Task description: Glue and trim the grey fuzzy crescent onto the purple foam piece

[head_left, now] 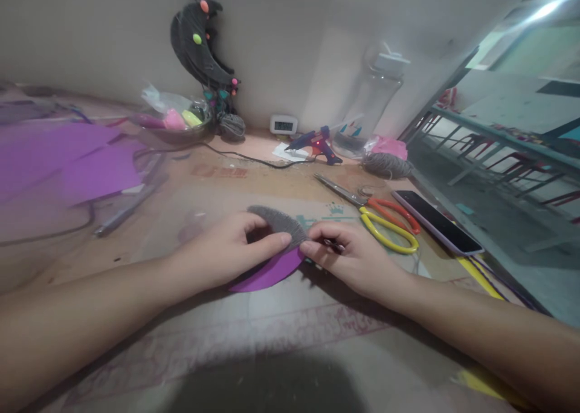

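Observation:
A purple foam crescent [267, 272], partly wrapped in grey yarn [281, 222], lies on the cardboard work surface [281, 316] in the middle of the view. My left hand [226, 253] grips the crescent, thumb on its yarn-wrapped part and fingers curled over its top. My right hand [351, 253] is closed in a pinch at the crescent's right end, holding the grey yarn strand against it. The crescent's left portion is hidden under my left hand.
Orange-and-yellow scissors [376, 216] and a dark phone [437, 222] lie right of my hands. A blue glue gun [315, 143], a ball of grey yarn [386, 165], a clear bottle [374, 98] and a small clock [283, 124] stand behind. Purple foam sheets [77, 162] and a bowl [174, 126] are left.

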A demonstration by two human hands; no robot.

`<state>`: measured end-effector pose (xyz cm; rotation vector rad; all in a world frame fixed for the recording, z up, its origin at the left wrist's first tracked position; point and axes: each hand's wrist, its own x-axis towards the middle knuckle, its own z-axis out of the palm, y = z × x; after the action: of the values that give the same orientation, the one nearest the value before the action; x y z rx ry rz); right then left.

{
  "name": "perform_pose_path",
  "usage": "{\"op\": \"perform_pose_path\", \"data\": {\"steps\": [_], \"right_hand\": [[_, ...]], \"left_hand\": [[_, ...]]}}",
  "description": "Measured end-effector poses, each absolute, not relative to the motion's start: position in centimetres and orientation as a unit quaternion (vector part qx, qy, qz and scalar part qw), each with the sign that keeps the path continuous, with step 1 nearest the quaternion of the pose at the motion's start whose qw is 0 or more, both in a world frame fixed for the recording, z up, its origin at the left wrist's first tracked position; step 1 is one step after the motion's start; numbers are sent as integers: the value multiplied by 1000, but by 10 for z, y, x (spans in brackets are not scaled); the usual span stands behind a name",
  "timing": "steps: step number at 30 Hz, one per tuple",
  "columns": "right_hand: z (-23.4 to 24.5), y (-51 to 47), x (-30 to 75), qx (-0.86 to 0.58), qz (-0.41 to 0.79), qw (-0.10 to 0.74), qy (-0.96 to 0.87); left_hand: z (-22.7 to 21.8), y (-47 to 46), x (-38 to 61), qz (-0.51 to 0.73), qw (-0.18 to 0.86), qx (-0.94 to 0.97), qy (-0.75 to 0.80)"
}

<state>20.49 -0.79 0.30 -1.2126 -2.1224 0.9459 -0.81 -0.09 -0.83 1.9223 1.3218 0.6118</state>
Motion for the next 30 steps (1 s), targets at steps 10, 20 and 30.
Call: {"op": "perform_pose_path", "data": {"steps": [10,20,30], "right_hand": [[5,-9,202,-449,401,264,-754],[3,-10,201,-452,426,294,-726],[0,-2,222,-363,247,329,-836]], "left_hand": [[-6,0,-6,240,363,736,519],[-1,-2,-7,212,416,720,514],[0,-1,-7,226,411,718,514]]}}
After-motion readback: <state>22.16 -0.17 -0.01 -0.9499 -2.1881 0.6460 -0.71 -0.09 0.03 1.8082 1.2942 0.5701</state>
